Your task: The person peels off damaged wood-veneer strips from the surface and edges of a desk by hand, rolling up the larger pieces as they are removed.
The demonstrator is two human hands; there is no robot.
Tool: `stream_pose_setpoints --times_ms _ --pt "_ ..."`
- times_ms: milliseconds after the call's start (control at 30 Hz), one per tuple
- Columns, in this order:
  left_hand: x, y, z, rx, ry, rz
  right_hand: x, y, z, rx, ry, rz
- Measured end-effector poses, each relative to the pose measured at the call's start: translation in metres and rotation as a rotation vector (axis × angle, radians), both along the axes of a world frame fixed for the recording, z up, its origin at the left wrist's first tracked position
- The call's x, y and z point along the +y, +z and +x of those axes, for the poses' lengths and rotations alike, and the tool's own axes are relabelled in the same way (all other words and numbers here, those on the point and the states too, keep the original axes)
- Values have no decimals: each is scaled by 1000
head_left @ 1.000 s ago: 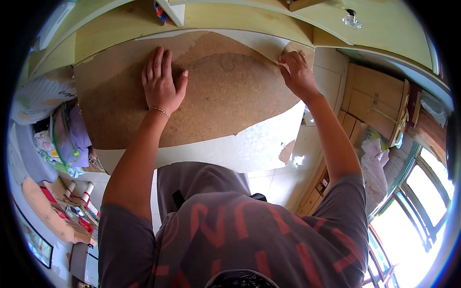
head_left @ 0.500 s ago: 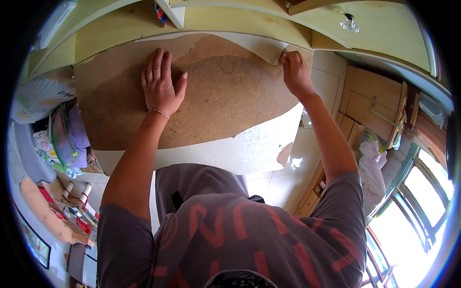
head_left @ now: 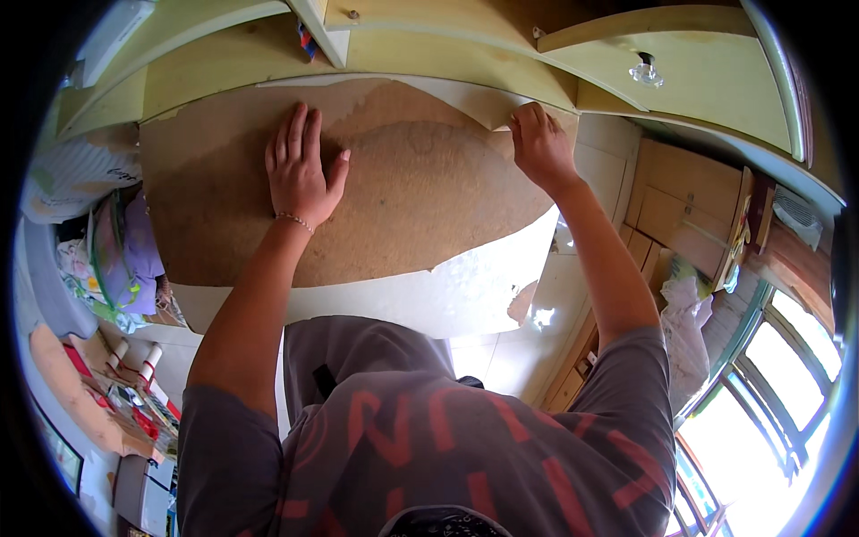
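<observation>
In front of me lies a desk top whose bare brown board (head_left: 394, 210) shows over most of its area. White surface covering (head_left: 474, 285) remains along the near edge and near right. Another strip of it runs along the far edge, ending in a lifted flap (head_left: 488, 109) at the far right. My right hand (head_left: 544, 152) is closed, pinching that flap's edge; the fingertips are partly hidden behind the hand. My left hand (head_left: 302, 174) rests flat on the brown board, left of the middle, with its fingers stretched out and nothing in it.
A pale yellow cabinet with shelves (head_left: 447, 58) and a clear knob (head_left: 646, 72) rises behind the desk top. Bags and cloth (head_left: 116, 255) are piled on the left. Wooden drawers (head_left: 689, 201) and a plastic bag (head_left: 687, 313) stand to the right, by a bright window (head_left: 761, 385).
My right hand has shifted slightly left with the pinched flap, whose loose tip has moved left too. My left hand keeps its place on the board. The whole view has tilted a little.
</observation>
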State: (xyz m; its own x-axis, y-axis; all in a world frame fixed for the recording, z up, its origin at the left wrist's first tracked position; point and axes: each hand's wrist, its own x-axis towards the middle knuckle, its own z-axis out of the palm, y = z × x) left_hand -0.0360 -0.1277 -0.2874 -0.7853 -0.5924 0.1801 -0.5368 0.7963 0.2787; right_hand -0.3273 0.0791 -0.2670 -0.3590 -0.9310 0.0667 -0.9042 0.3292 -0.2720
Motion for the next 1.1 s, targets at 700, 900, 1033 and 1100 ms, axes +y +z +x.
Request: stream_pose_setpoints --times_ms 700,900,1033,1100 --pt "-1 -1 0 -36 19 8 -20 21 -11 -69 132 354" --pt "0 2 1 -35 30 39 -54 41 -24 -124 276 725" --pt "0 1 1 -11 19 55 -58 47 -24 -113 313 744" --pt "-1 1 2 -25 33 63 -59 56 -24 -44 327 676"
